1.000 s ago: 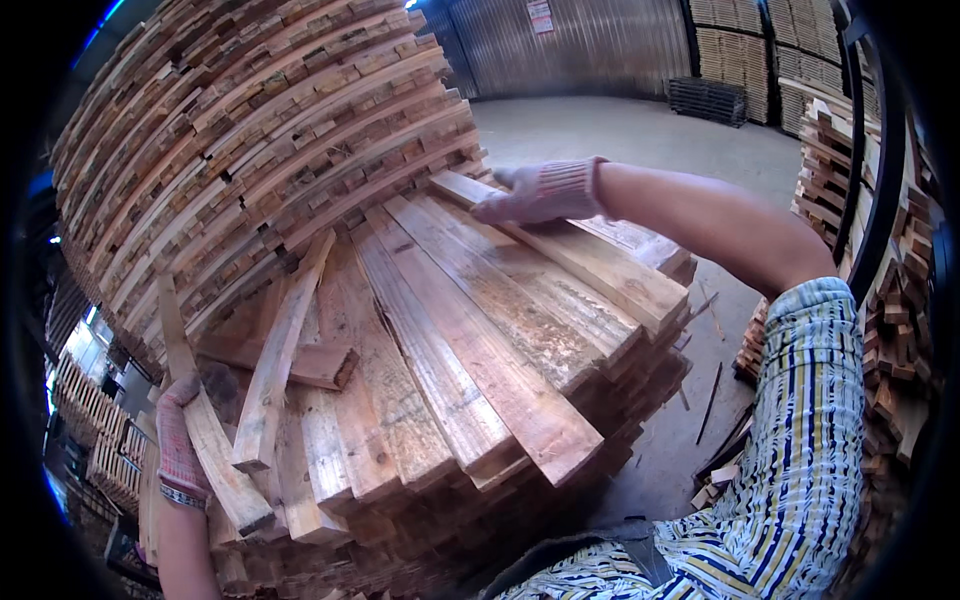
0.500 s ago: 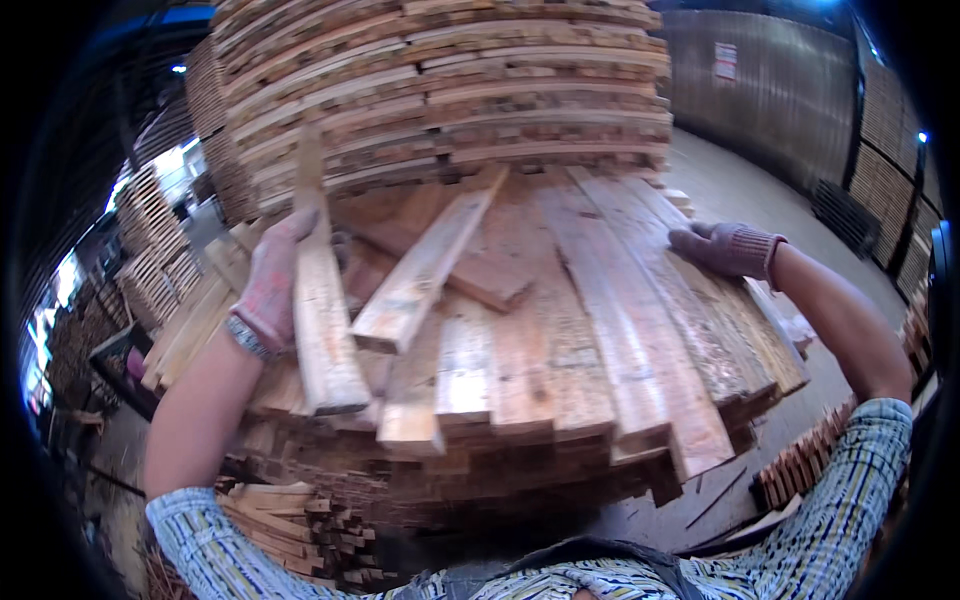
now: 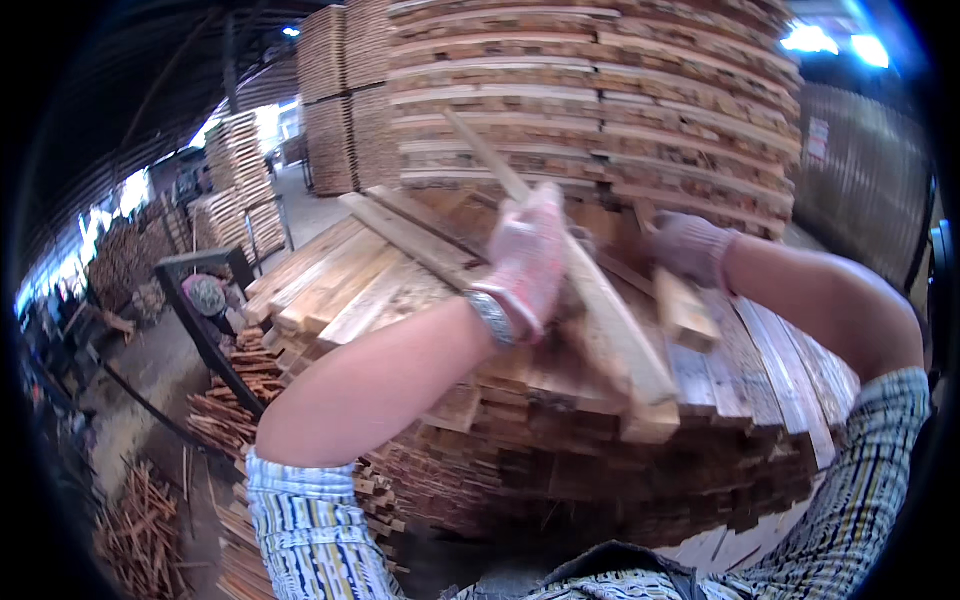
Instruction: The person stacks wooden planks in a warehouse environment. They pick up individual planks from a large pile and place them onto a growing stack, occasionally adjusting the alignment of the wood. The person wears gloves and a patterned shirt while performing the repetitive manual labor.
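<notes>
A long narrow wooden plank (image 3: 620, 335) runs slantwise over the stack, and my gloved left hand (image 3: 530, 255) is closed round it at about its middle. Just right of it, my gloved right hand (image 3: 690, 245) is closed over another wooden board (image 3: 687, 318), whose near end points toward me. My right fingertips are partly hidden and blurred. Beneath both hands lies a wide layer of pale boards (image 3: 330, 285), with uneven ends facing me. A loose board (image 3: 405, 240) rests slantwise on top, left of my left hand.
A tall stack of boards (image 3: 500, 90) rises just behind the layer. More stacks (image 3: 330, 120) stand farther back left. A dark metal frame (image 3: 205, 330) is beside the pile's left side. Scrap sticks (image 3: 145, 530) lie on the floor at lower left. A corrugated wall (image 3: 855, 170) is at right.
The view has swung left. My right hand has left the right-hand boards and taken hold of a board near the middle. My left hand, still on its plank, has come closer to the right hand.
</notes>
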`<state>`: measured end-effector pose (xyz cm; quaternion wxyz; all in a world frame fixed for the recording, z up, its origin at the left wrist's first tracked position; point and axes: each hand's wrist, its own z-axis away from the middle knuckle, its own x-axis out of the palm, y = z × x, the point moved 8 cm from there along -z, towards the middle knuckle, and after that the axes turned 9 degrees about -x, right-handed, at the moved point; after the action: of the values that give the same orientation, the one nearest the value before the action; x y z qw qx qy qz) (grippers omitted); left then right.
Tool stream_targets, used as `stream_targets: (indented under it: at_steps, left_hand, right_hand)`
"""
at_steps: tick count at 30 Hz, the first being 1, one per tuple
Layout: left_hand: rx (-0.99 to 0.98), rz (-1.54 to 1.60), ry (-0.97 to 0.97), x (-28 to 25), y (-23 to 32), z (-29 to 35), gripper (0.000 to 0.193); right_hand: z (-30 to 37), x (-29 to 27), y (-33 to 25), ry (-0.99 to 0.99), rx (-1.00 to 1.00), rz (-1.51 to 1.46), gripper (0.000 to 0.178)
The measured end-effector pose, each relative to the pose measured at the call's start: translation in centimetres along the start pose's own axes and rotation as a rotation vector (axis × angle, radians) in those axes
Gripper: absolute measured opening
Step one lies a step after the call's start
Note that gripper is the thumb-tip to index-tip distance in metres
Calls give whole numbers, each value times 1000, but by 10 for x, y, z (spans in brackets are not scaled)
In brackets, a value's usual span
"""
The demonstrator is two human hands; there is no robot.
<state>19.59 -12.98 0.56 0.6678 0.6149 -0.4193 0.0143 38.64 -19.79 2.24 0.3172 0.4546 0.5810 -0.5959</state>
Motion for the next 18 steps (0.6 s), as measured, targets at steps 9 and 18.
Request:
stream_targets:
  at_steps: [9, 18]
  left_hand:
    - [118, -467, 75, -3, -12, -20, 79]
    - [122, -314, -37, -8, -2, -15, 34]
  right_hand:
    - [-36, 25, -49, -55, -139, 160, 73]
    - [-44, 23, -56, 108, -349, 419, 74]
